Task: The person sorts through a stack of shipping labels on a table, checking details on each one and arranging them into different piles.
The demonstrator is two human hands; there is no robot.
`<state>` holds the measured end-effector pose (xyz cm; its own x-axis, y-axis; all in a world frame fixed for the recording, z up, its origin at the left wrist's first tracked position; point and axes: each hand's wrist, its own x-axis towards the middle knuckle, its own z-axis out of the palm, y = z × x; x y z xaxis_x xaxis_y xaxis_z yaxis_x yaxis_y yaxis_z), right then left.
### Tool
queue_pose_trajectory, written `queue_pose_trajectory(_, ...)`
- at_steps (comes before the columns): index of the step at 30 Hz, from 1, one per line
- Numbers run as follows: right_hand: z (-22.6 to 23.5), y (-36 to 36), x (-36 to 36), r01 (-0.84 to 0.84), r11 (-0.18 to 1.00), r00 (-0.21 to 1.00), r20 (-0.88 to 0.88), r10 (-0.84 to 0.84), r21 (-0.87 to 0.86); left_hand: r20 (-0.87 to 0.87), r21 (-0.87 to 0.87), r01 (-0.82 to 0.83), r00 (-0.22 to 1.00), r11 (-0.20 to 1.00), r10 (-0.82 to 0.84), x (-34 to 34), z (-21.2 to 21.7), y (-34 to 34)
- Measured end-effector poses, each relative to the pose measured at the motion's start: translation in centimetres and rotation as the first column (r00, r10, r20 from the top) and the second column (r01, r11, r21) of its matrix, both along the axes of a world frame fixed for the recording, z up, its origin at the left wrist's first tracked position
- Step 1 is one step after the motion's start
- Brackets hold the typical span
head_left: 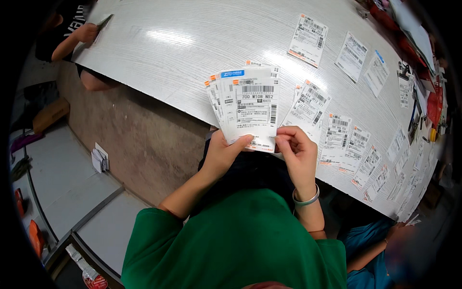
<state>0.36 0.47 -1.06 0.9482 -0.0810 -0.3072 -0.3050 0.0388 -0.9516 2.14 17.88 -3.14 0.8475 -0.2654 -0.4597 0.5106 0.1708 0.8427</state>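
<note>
The fanned stack of shipping labels is held up over the near edge of the table. It looks light, thin and bendable, its sheets likely to slide apart; the lower corners offer good hold. The left hand clamps the lower left, thumb in front; the right hand pinches the lower-right corner, fingers narrow. Loose labels lie rightward.
</note>
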Motion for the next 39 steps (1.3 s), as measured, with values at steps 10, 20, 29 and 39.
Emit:
queue_pose_trajectory(10,-0.1,1.0,0.9,0.025,0.934,0.993,0.115,0.017,-0.357,-0.118,-0.174,-0.073,0.992,0.982,0.053,-0.2,-0.2,0.6)
queue_pose_trajectory(20,-1.1,0.8,-1.2,0.002,0.905,0.937,0.316,0.147,-0.426,-0.001,-0.083,-0.072,0.997,0.994,0.072,-1.6,-1.0,2.7)
queue_pose_trajectory(29,-1.1,-3.9,-7.0,0.244,0.873,0.893,0.448,-0.033,-0.422,0.06,-0.027,-0.129,0.99,0.991,0.131,-0.8,-0.1,-0.7)
queue_pose_trajectory(39,-4.1,-5.7,-10.2,0.384,0.844,0.868,0.459,-0.192,-0.373,0.131,0.014,-0.03,0.991,0.999,0.028,-0.1,1.0,-5.4)
